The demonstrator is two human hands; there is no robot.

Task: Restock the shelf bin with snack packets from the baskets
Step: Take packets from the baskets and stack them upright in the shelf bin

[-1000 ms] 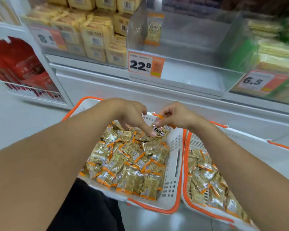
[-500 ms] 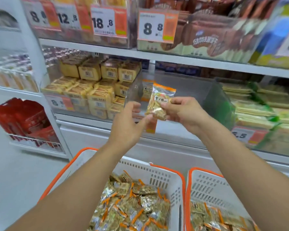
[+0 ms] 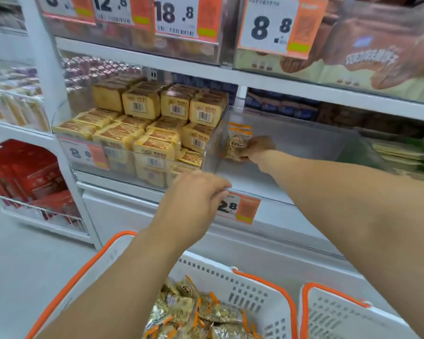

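My right hand [image 3: 256, 149] reaches into the clear shelf bin [image 3: 291, 148] and grips a gold snack packet [image 3: 236, 145] with an orange top, held against the bin's left wall. A second such packet [image 3: 239, 127] stands just behind it. My left hand [image 3: 196, 194] hovers at the bin's front left corner, fingers loosely curled, holding nothing. Below, a white basket with orange rim [image 3: 260, 294] holds several gold packets [image 3: 196, 314]. A second white basket [image 3: 333, 314] sits to its right.
Yellow boxed snacks [image 3: 142, 133] fill the bin to the left. A price tag [image 3: 238, 207] hangs on the shelf front under my left hand. Brown bags [image 3: 353, 52] sit on the shelf above, green packs [image 3: 402, 155] at right, red packs [image 3: 27, 172] at far left.
My right hand has carried the packet from in front of the shelf into the bin. My left hand has let go of it and dropped to the bin's front edge.
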